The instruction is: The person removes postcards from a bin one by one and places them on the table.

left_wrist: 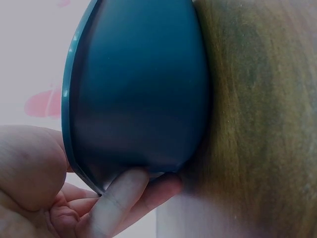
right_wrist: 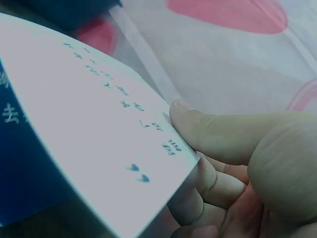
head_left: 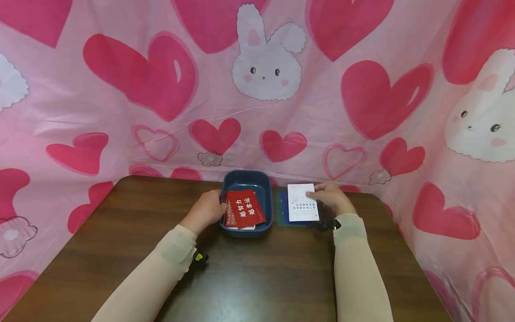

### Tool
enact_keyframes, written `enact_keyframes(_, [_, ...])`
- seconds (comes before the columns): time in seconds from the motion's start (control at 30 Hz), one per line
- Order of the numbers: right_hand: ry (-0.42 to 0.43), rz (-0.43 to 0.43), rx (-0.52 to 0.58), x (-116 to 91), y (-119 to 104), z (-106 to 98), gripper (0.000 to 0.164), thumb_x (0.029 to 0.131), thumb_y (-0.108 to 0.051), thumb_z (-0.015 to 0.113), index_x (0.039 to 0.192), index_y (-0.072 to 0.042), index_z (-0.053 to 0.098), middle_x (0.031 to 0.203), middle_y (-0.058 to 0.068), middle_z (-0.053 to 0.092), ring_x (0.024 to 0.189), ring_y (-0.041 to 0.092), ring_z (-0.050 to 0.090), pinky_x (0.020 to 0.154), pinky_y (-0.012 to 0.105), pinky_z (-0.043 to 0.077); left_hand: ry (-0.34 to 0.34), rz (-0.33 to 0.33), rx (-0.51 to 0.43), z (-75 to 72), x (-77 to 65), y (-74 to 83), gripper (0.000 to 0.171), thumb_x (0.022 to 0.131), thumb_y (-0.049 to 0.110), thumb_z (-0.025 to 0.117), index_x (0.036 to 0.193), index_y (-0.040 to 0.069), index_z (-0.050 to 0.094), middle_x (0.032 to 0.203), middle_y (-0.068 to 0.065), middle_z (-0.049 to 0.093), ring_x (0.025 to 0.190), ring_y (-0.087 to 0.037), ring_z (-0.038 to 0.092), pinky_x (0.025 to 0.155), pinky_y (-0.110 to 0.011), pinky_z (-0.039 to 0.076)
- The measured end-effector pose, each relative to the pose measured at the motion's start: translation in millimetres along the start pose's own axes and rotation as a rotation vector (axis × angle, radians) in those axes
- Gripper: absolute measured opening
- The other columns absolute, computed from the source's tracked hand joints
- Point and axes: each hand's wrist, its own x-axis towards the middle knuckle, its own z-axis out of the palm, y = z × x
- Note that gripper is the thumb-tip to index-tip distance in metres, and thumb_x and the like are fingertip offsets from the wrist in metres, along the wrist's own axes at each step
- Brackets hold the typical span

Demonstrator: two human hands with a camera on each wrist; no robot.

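Observation:
My left hand grips the left rim of a dark blue plastic basin, thumb over the edge and fingers against the outer wall in the left wrist view. Red cards with white Chinese characters lie in the basin, a white edge showing beneath them. To the right, my right hand pinches a white card with printed lines of characters between thumb and fingers. That card is raised and slightly bowed in the right wrist view. Under it lies a blue card with white characters, partly hidden.
The basin and cards are near the back edge of a dark brown wooden table. A pink cloth with hearts and rabbits hangs behind and along the sides. A green-edged card shows beside the basin's right wall.

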Motion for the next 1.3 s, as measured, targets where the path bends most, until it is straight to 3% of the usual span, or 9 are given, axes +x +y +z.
enact_keyframes(0.1, [-0.008,0.006,-0.007,2.9,4.2,3.4,0.055,0.101,-0.038,0.087,0.144,-0.007,0.072,0.127,0.015,0.081,0.113,0.035,0.072,0.097,0.048,0.064,0.0,0.0,-0.002,-1.1,0.0,-0.9,0.048,0.108,0.024,0.074,0.149,0.0,0.067,0.133,-0.019,0.079,0.107,-0.031,0.076,0.107,-0.059,0.065])
enact_keyframes(0.37, [0.06,-0.025,-0.212,9.9,7.5,13.7,0.047,0.101,-0.034,0.087,0.135,-0.003,0.078,0.123,0.018,0.08,0.113,0.039,0.065,0.1,0.055,0.058,-0.004,0.014,0.008,0.2,1.2,-1.2,0.048,0.108,0.023,0.074,0.149,-0.001,0.066,0.132,-0.019,0.079,0.106,-0.03,0.076,0.105,-0.057,0.066])
enact_keyframes(0.63, [0.119,-0.032,-0.314,9.6,3.6,21.5,0.035,0.098,-0.029,0.09,0.116,-0.001,0.08,0.097,0.013,0.076,0.086,0.029,0.064,0.073,0.036,0.057,0.008,0.03,-0.013,0.9,0.2,-2.1,0.04,0.109,0.02,0.073,0.143,0.001,0.07,0.127,-0.017,0.081,0.102,-0.029,0.076,0.104,-0.057,0.067])
enact_keyframes(0.8, [0.162,-0.017,-0.369,9.0,0.2,27.2,0.034,0.096,-0.031,0.093,0.105,-0.002,0.075,0.091,0.012,0.073,0.081,0.027,0.066,0.07,0.033,0.058,0.016,0.029,0.004,0.3,0.2,-2.2,0.039,0.109,0.019,0.072,0.142,0.0,0.071,0.124,-0.017,0.081,0.1,-0.028,0.075,0.104,-0.056,0.066])
enact_keyframes(1.07, [0.195,-0.039,-0.367,3.0,0.2,29.4,0.038,0.094,-0.029,0.095,0.108,0.0,0.074,0.107,0.018,0.076,0.084,0.029,0.071,0.074,0.037,0.066,0.006,0.016,0.007,0.8,0.9,-2.5,0.042,0.109,0.021,0.073,0.144,0.0,0.069,0.126,-0.018,0.081,0.101,-0.029,0.075,0.105,-0.056,0.066])
enact_keyframes(1.3, [0.154,-0.026,-0.325,5.5,3.5,22.9,0.038,0.098,-0.034,0.09,0.109,-0.003,0.073,0.106,0.014,0.072,0.089,0.028,0.069,0.075,0.033,0.065,-0.009,0.013,-0.001,-0.5,-0.4,-1.3,0.043,0.109,0.022,0.073,0.146,0.001,0.068,0.131,-0.019,0.079,0.107,-0.031,0.076,0.107,-0.059,0.065])
